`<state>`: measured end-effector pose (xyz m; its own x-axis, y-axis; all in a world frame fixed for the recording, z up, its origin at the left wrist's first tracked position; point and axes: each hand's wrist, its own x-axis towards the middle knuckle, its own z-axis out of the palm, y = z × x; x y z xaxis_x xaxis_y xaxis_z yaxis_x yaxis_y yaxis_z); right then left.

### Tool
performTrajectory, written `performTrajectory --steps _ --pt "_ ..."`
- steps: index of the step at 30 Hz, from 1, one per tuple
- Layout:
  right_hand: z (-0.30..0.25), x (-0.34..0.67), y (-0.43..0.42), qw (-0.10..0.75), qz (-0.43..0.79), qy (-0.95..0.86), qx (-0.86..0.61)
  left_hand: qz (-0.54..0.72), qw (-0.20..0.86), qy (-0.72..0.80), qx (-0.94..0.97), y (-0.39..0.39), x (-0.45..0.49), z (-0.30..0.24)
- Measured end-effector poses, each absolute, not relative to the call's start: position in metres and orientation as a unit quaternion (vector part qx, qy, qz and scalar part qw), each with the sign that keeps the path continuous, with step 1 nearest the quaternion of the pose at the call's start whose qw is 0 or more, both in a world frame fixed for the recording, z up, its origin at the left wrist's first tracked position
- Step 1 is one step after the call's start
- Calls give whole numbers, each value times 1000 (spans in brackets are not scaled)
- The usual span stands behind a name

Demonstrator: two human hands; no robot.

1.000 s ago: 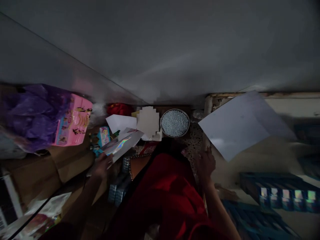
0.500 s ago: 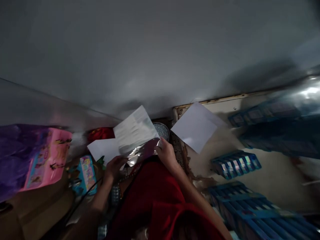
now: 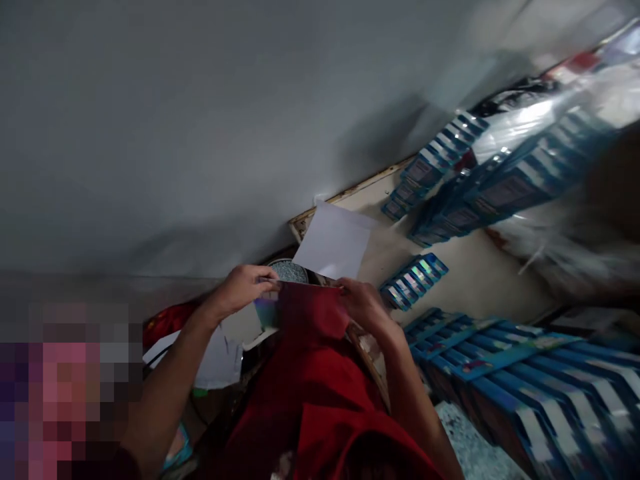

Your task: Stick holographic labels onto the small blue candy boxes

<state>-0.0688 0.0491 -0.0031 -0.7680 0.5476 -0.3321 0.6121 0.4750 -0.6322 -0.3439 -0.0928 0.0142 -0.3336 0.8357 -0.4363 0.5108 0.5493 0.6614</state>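
Observation:
Between my two hands is a shiny, mirror-like foil sheet (image 3: 313, 308), seen at a steep slant, with the red of the clothing reflected in it. My left hand (image 3: 244, 292) pinches its left edge, and my right hand (image 3: 367, 305) grips the far right corner. Just beyond the sheet sits a round tub (image 3: 289, 270) of grey-blue sparkly bits, partly covered. A white paper sheet (image 3: 335, 241) lies to the right of the tub, at the corner of a pale tabletop. More white paper (image 3: 217, 363) lies below my left forearm.
Several blue boxes (image 3: 525, 373) stand in rows at the right, with a small blue row (image 3: 415, 280) and taller stacks (image 3: 490, 187) behind. Clear plastic wrap (image 3: 540, 250) lies among them. A grey wall (image 3: 200, 133) rises ahead. Lower left is pixelated.
The foil sheet has been turned from its pale face, lying tilted left, to a level slant showing its reflective face. My left hand has risen; the view has swung right.

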Motion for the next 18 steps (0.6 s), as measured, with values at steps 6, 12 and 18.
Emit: performTrajectory --steps 6,12,18 --pt "-12 -60 74 -75 -181 895 401 222 530 682 452 -3 -311 -25" --pt "-35 -87 71 -69 -161 906 385 164 558 616 532 68 -296 -33" --pt "-71 -81 70 -119 -147 874 448 102 605 609 503 110 -292 -52"
